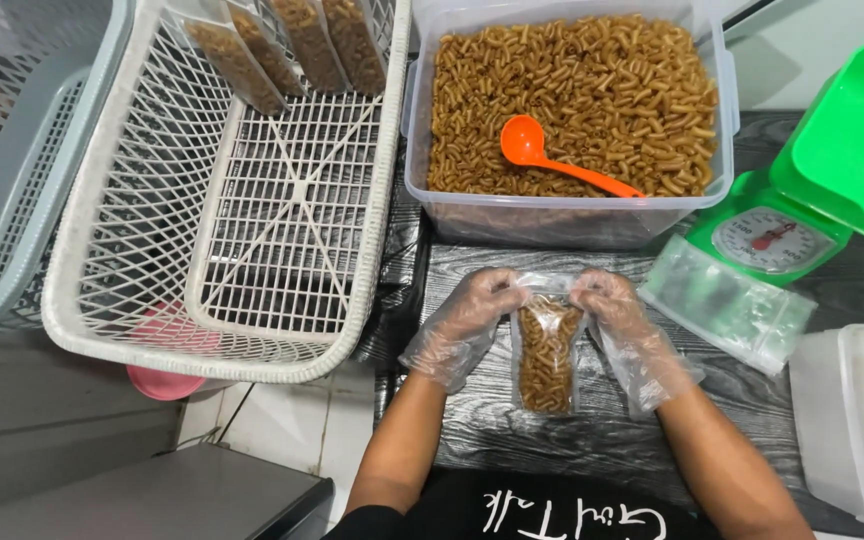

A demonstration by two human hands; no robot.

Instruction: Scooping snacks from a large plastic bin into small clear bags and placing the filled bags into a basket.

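Head view: both gloved hands, left hand [467,310] and right hand [617,310], pinch the top edge of a clear pouch of brown macaroni snacks [548,350], keeping its mouth flat on the dark counter [592,435]. Supply tub [567,205] with orange scoop [562,160] sits directly behind; filled pouches [287,45] stand in the white basket [152,220]

My gloved fingers [512,292] cover the mouth of the pouch [549,352], so its seal can't be read. The white tub [857,420] runs off the right edge, the grey basket [12,150] off the left. The pink bowl [164,378] hides under the white basket [142,200].
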